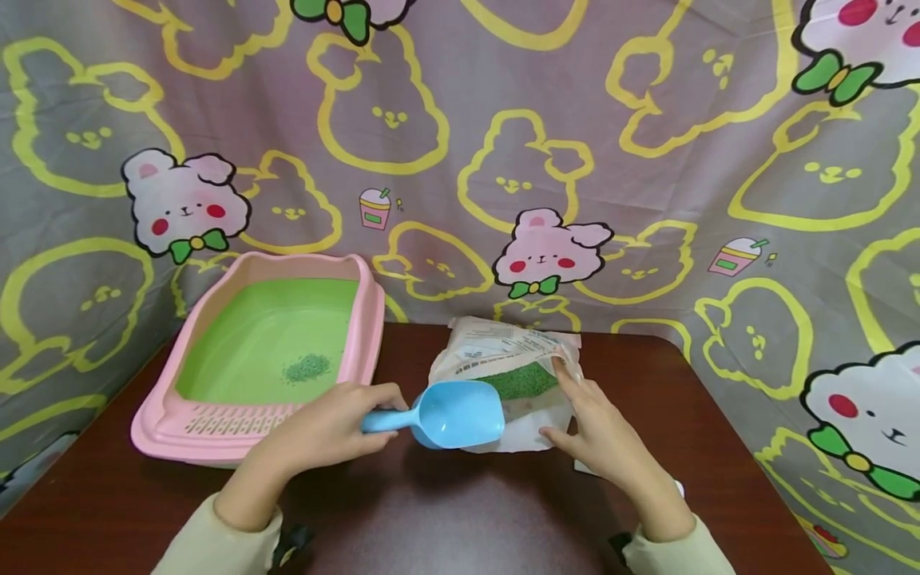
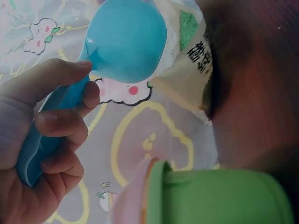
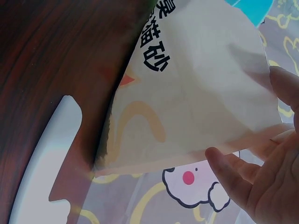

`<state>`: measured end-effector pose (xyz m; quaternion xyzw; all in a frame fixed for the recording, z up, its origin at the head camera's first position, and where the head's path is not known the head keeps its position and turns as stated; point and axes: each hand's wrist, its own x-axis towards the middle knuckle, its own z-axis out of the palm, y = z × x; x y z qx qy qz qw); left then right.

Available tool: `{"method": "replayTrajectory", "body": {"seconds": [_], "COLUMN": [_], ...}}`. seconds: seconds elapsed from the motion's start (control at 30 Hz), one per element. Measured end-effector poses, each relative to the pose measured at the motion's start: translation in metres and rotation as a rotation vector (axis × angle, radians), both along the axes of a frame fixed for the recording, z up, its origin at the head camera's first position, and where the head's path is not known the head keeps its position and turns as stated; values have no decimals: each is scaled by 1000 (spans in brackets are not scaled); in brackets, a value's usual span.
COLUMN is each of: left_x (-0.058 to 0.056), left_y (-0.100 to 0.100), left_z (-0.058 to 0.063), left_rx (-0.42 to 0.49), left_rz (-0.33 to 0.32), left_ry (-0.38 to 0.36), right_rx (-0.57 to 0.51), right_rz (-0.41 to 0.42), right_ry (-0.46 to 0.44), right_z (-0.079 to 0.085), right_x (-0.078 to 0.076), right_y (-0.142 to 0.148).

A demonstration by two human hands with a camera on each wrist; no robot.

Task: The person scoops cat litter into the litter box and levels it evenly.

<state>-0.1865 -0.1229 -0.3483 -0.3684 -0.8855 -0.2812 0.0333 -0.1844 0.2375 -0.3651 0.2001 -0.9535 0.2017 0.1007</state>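
Observation:
My left hand (image 1: 338, 419) grips the handle of a light-blue scoop (image 1: 460, 414); in the left wrist view its fingers curl round that handle. No granules show in the scoop's bowl, which overlaps the near left side of an opened paper bag of cat litter (image 1: 513, 431). Green litter granules (image 1: 528, 382) show in the bag's mouth. My right hand (image 1: 600, 423) is at the bag's right side, fingers and thumb spread and fairly straight. One fingertip is at the bag's rim. In the right wrist view, fingertips (image 3: 215, 154) lie along the bag's edge.
A pink litter box (image 1: 370, 319) with a green inside stands at the left, a small pile of green granules (image 1: 307, 368) on its floor. A white curved piece (image 3: 51, 149) lies on the dark wooden table (image 1: 474, 519) by the bag. Patterned cloth (image 1: 446, 192) hangs behind.

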Motion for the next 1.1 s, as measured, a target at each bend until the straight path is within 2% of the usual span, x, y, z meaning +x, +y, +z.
{"method": "replayTrajectory", "body": {"seconds": [0.17,0.3,0.4,0.6,0.83,1.1], "left_x": [-6,-10,-12,-15,-20,-29], "left_y": [7,15,22,38,53,63], "left_z": [-5,-9,-13,-21,-27,-33], "left_rx": [5,19,27,32,1,-18], "left_rz": [21,6,13,75,160,232], "left_ry": [-11,-20,19,103,90,92], "right_rx": [11,14,17,27,20,17], "right_rz": [-1,-2,-1,-5,-5,-1], "right_ry": [14,6,-3,-5,-14,24], "right_z": [1,1,1,1,0,1], "right_x": [0,-1,0,0,0,1], "right_y": [-1,-2,-2,-2,-2,-3]}}
